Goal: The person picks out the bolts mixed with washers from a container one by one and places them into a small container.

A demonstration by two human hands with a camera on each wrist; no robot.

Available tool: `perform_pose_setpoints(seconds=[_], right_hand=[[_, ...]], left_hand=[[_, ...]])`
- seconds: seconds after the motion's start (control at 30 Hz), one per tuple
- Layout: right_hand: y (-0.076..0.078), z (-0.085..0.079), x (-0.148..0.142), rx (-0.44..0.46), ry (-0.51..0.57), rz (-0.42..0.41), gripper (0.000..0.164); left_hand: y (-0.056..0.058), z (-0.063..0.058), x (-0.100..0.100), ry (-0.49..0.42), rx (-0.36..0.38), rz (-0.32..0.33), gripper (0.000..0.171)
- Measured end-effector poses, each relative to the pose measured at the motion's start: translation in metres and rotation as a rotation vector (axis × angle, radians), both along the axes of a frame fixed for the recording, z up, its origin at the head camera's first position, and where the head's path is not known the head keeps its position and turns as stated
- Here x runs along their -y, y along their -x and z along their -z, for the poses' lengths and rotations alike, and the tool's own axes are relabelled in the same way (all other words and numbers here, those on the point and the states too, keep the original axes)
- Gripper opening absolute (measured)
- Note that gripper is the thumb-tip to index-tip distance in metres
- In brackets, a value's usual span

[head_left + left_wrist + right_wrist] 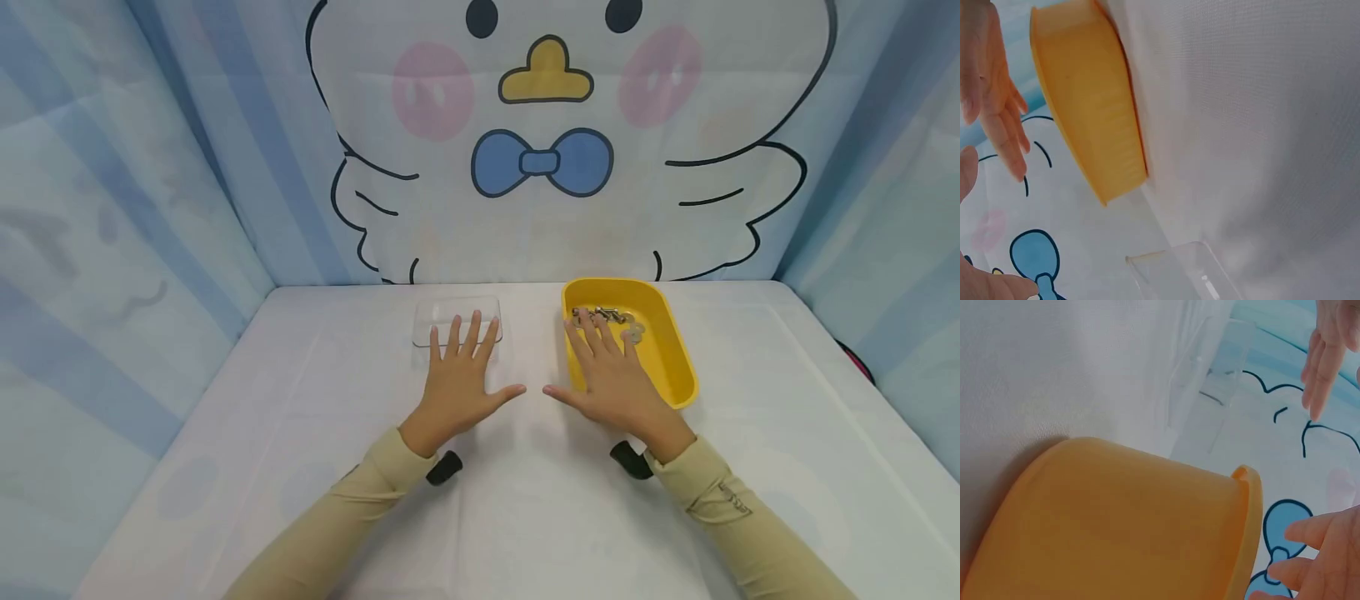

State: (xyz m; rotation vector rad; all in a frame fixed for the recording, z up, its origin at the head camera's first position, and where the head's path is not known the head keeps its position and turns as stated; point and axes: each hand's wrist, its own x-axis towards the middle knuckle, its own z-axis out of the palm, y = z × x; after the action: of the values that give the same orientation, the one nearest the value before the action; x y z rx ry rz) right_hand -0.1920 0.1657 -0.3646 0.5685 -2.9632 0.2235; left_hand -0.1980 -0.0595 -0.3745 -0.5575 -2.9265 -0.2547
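Observation:
My left hand [461, 387], palm down with fingers spread, hovers just in front of a clear plastic box [435, 312], its fingertips overlapping the box in the head view. Fingers spread too, my right hand [618, 379] is above the left side of a yellow bin [675, 371]. Neither hand holds anything. Inside the bin lie several small metal screws [611, 314] and pale translucent pieces [636, 331], partly covered by the right fingers. Both wrist views show the hands raised above the tabletop, with the bin's outer wall [1085, 94] standing lower.
A white cloth covers the table [517, 517]. Behind it hangs a printed curtain [540, 233] with a cartoon bird, and blue-striped cloth [112, 250] closes off the sides. A dark camera mount [445, 468] sits under the left wrist, another mount [632, 460] under the right.

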Motion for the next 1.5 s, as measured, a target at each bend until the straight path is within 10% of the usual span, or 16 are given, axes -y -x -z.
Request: perform_pose_setpoints(seconds=[0.8,1.1,1.5], right_hand=[[0.017,-0.030,-0.035,0.041,-0.012,0.017,0.097],[0.028,-0.045,-0.054,0.057,-0.004,0.015,0.094],[0.050,-0.056,-0.067,0.121,0.029,-0.022,0.085]], left_hand=[[0.032,-0.009,0.041,-0.008,-0.026,-0.076,0.094],[0.061,-0.014,0.062,-0.018,-0.126,0.081,0.087],[0.089,-0.016,0.086,-0.022,-0.140,0.134,0.075]])
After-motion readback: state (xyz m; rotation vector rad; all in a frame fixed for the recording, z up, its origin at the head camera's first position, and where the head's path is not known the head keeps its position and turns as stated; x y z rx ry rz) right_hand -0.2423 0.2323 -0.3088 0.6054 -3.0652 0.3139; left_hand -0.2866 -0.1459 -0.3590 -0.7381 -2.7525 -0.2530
